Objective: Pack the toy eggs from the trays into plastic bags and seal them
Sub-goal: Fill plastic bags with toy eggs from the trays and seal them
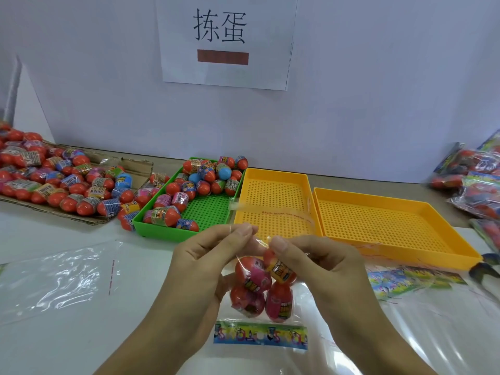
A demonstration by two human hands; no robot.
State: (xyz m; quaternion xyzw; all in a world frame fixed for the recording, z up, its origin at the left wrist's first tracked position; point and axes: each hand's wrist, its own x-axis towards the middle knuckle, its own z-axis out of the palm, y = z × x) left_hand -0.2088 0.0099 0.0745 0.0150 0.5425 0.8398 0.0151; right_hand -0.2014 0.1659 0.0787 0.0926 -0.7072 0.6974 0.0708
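A clear plastic bag [261, 290] with several red toy eggs inside hangs between my hands above the table. My left hand [205, 261] pinches the bag's upper left edge between thumb and fingers. My right hand [305, 263] pinches its upper right part, thumb on top. The bag's clear flap [273, 211] stands up over the trays. A printed colourful strip [261, 335] runs along the bag's bottom. A green tray [205, 212] behind holds several loose eggs [208, 174].
Two empty yellow trays [273, 201] [392, 228] lie right of the green one. A cardboard sheet [89, 220] at left carries a pile of eggs [62, 180]. Filled bags [476, 182] are stacked far right. Empty clear bags [54, 280] lie at left and lower right. Scissors [487, 266] rest at the right edge.
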